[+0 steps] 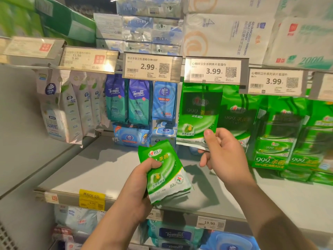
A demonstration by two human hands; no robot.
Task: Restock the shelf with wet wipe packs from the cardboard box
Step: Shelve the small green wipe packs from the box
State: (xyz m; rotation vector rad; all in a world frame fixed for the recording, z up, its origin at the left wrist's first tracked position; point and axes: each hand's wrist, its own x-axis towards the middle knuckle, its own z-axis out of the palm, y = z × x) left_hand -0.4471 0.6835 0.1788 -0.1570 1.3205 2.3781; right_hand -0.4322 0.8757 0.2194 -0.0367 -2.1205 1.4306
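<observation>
Gripping green packs (166, 173), both hands (222, 153) pinch.

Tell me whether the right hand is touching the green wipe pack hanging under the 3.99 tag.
Touching. The head view shows the right hand pinching the bottom edge of the hanging green pack, thumb on its front.

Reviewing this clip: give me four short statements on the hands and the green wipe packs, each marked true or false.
1. The left hand grips a stack of green wet wipe packs. True.
2. The right hand is empty. False: it pinches the lower edge of a hanging green wet wipe pack.
3. The white price tag above that hanging pack reads 3.99. True.
4. The grey metal shelf under the hands is full of packs. False: it is mostly bare.
</observation>
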